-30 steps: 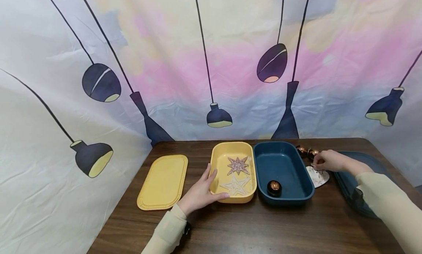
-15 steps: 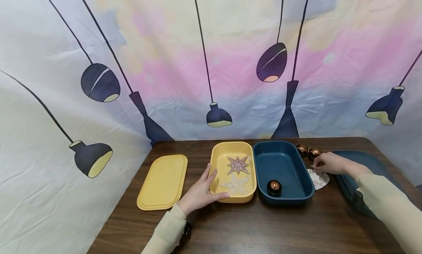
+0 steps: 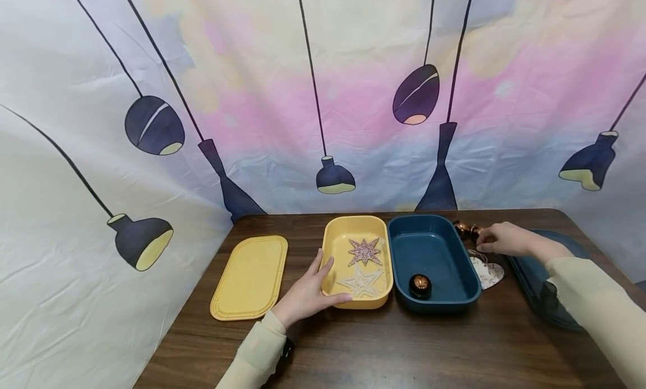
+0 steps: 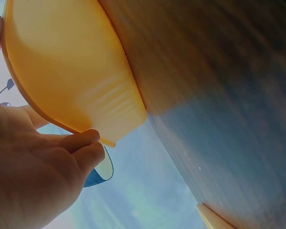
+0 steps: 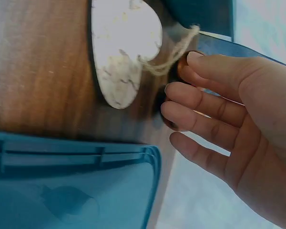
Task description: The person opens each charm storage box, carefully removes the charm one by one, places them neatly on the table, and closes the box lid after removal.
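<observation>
My left hand (image 3: pixel 308 296) grips the near left corner of a yellow box (image 3: pixel 328 237), fingers along its side and thumb over the near rim. In the left wrist view fingertips bend over that rim. A pink glitter star (image 3: pixel 364 251) and a pale star (image 3: pixel 360 282) lie inside. My right hand (image 3: pixel 510 240) reaches to two shiny copper balls (image 3: pixel 461 230) behind the blue box, its fingers fairly straight. Part of the balls is hidden by the fingers in the right wrist view. Below the hand lies a white marbled heart (image 5: pixel 121 43) with a twine loop (image 5: pixel 167 67).
A blue box (image 3: pixel 431 246) stands beside the yellow one, holding a dark ball with a copper top (image 3: pixel 420 286). The yellow lid (image 3: pixel 249 277) lies at left, the blue lid (image 3: pixel 535 282) at right under my forearm. A printed cloth (image 3: pixel 373 125) hangs behind the table.
My right hand has moved from the heart's twine back towards the copper balls, leaving the heart on the table. The left hand and yellow box have stayed put.
</observation>
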Tool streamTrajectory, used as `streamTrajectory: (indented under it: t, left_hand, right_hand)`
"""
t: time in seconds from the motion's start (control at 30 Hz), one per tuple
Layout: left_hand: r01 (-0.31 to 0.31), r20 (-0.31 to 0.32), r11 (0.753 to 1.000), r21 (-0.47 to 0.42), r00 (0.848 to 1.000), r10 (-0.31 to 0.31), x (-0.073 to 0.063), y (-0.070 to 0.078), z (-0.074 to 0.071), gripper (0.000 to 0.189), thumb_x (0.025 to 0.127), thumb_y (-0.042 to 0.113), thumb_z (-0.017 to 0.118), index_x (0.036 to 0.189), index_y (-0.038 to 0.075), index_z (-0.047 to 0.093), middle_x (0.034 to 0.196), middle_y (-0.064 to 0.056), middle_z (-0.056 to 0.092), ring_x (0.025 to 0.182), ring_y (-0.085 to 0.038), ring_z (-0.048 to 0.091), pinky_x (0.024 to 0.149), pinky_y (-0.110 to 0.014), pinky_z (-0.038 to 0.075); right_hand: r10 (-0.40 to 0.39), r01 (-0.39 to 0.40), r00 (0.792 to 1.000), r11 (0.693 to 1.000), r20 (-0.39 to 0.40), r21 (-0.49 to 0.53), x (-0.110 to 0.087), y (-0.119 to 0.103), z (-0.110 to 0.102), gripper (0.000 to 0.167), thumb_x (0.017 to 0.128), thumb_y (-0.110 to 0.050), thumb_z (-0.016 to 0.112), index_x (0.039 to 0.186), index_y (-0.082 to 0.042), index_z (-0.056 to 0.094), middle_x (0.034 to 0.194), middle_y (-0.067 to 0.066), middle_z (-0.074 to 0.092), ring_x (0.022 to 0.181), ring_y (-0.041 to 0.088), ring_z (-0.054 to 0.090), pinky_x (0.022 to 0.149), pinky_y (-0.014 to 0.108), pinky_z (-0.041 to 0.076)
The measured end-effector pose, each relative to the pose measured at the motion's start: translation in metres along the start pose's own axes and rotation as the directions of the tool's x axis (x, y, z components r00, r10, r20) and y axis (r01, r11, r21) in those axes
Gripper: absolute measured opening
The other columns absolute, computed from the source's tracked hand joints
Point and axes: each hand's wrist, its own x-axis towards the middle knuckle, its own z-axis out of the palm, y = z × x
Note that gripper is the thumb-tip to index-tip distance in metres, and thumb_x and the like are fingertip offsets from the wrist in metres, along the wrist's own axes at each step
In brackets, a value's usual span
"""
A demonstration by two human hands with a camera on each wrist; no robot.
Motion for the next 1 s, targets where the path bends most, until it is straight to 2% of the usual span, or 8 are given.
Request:
streamTrajectory:
  t: [0.23, 0.53, 0.77, 1.0]
  left_hand:
    - [0.002, -0.003, 1.0, 0.004, 1.0, -0.002, 0.001, -0.001, 0.0, 0.106, 0.08, 0.071, 0.071, 0.159, 0.012, 0.031, 0.168, -0.015, 0.006, 0.142, -0.039, 0.037, 0.106, -0.05, 0.044]
    - [0.004, 0.0, 1.0, 0.005, 1.0, -0.004, 0.002, -0.003, 0.001, 0.106, 0.08, 0.072, 0.07, 0.159, 0.013, 0.031, 0.168, -0.015, 0.005, 0.143, -0.039, 0.036, 0.106, -0.05, 0.043]
    - [-0.003, 0.001, 1.0, 0.005, 1.0, 0.003, 0.002, -0.003, 0.002, 0.106, 0.081, 0.07, 0.071, 0.159, 0.011, 0.031, 0.168, -0.016, 0.006, 0.143, -0.039, 0.035, 0.107, -0.051, 0.042]
    - [-0.005, -0.006, 1.0, -0.001, 1.0, 0.005, 0.001, -0.002, 0.001, 0.108, 0.081, 0.067, 0.073, 0.161, 0.011, 0.025, 0.168, -0.017, 0.006, 0.143, -0.04, 0.036, 0.106, -0.051, 0.043]
  right_hand:
    - [-0.007, 0.006, 1.0, 1.0, -0.012, -0.021, 0.007, -0.007, -0.018, 0.026, 0.1, -0.018, 0.063, 0.112, 0.004, 0.071, 0.099, 0.007, 0.071, 0.074, 0.017, 0.063, 0.064, 0.036, 0.051]
    - [-0.06, 0.059, 0.998, 0.997, -0.02, -0.059, 0.02, -0.024, -0.027, 0.023, 0.101, -0.019, 0.062, 0.112, -0.002, 0.072, 0.097, 0.0, 0.07, 0.081, 0.018, 0.065, 0.069, 0.039, 0.053]
    - [-0.112, 0.107, 0.993, 0.987, -0.032, -0.115, 0.028, -0.048, -0.032, 0.023, 0.101, -0.021, 0.063, 0.113, -0.003, 0.073, 0.1, 0.0, 0.071, 0.084, 0.017, 0.066, 0.077, 0.046, 0.055]
    - [-0.166, 0.165, 0.986, 0.981, 0.006, -0.106, 0.034, -0.075, -0.031, 0.025, 0.101, -0.022, 0.063, 0.116, -0.003, 0.072, 0.102, -0.001, 0.071, 0.087, 0.016, 0.066, 0.076, 0.042, 0.056]
